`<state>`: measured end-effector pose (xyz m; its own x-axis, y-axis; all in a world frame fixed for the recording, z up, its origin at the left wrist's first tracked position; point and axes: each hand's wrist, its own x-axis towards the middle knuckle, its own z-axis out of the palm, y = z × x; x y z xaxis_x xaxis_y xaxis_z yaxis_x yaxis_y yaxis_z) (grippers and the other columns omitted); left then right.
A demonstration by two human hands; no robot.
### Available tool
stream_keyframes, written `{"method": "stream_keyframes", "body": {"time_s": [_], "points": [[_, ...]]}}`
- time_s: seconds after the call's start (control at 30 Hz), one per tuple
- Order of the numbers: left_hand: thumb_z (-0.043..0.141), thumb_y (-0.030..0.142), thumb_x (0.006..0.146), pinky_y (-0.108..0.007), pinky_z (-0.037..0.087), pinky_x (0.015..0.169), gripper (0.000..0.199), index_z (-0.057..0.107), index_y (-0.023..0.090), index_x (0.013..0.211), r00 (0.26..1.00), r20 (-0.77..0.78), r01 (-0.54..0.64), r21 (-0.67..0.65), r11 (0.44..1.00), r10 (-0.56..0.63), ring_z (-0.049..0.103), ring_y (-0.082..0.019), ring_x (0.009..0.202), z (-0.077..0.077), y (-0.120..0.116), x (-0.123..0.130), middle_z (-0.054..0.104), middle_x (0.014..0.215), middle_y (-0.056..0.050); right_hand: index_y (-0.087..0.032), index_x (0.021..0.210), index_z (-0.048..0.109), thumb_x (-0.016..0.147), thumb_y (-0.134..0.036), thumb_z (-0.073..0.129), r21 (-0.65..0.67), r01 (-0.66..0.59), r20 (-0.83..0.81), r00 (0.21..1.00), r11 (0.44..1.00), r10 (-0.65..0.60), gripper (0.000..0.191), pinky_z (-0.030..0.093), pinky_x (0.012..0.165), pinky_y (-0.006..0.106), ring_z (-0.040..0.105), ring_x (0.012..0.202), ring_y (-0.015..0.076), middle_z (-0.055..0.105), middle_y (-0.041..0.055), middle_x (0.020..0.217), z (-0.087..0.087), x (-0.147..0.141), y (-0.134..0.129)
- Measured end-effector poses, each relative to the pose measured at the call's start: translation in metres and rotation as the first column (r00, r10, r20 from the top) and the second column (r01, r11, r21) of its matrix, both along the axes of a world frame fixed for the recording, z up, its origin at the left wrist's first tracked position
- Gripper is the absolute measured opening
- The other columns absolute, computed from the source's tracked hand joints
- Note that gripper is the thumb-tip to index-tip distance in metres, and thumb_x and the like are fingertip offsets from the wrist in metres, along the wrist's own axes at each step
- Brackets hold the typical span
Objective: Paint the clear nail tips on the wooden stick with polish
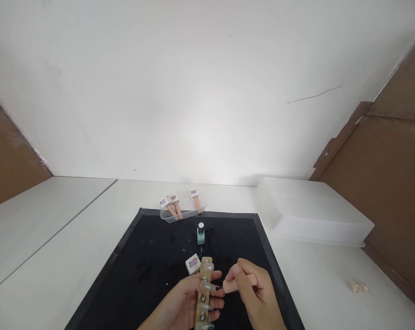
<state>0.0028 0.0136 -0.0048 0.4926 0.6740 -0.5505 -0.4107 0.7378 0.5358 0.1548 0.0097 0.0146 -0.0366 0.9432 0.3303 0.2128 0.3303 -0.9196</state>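
My left hand (188, 293) is wrapped round a tan nail display stand (203, 279), a strip with metal studs and several long, shiny false nails (206, 286) sticking out to the right. In my right hand (257, 288) is a nail polish brush with a pink handle (231, 286), pinched between thumb and fingers. Its dark tip meets or nearly meets the end of one false nail; I cannot tell which. A white square polish bottle (193, 264) with a purple flower label sits just beyond my left hand. Behind it stands a teal bottle (201, 234).
A black mat (152, 256) lies on the white table (101, 220). At its far edge a clear tray (187, 213) holds several pink-capped bottles. A white box (317, 211) stands at the right, with small beige pieces (358, 287) nearer me.
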Motion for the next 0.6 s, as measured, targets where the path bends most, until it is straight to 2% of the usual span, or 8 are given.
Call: {"method": "stream_keyframes", "body": {"time_s": [0.37,0.6], "points": [[0.052,0.019,0.069,-0.033,0.041,0.080,0.039,0.049,0.008,0.106,1.000,-0.010,0.016,-0.023,1.000,-0.016,0.061,-0.015,0.070,0.010,0.000,0.001,0.064,0.076,-0.007,-0.016,0.054,0.056,0.087,-0.037,0.043,0.018,0.000,-0.003,1.000,1.000,0.000,0.041,0.036,0.047,0.021,0.045,0.045,0.0111,0.048,-0.0027,0.049,0.002,0.000,-0.001],[0.051,0.023,0.069,-0.035,0.043,0.075,0.031,0.050,0.011,0.098,0.996,-0.072,0.045,-0.041,0.998,-0.048,0.061,-0.017,0.069,0.012,-0.002,0.004,0.064,0.075,-0.007,-0.017,0.055,0.055,0.087,-0.035,0.043,0.027,-0.011,-0.004,1.000,1.000,0.011,0.039,0.039,0.049,0.022,0.047,0.047,0.0127,0.047,-0.0018,0.051,0.002,0.001,-0.002]]}}
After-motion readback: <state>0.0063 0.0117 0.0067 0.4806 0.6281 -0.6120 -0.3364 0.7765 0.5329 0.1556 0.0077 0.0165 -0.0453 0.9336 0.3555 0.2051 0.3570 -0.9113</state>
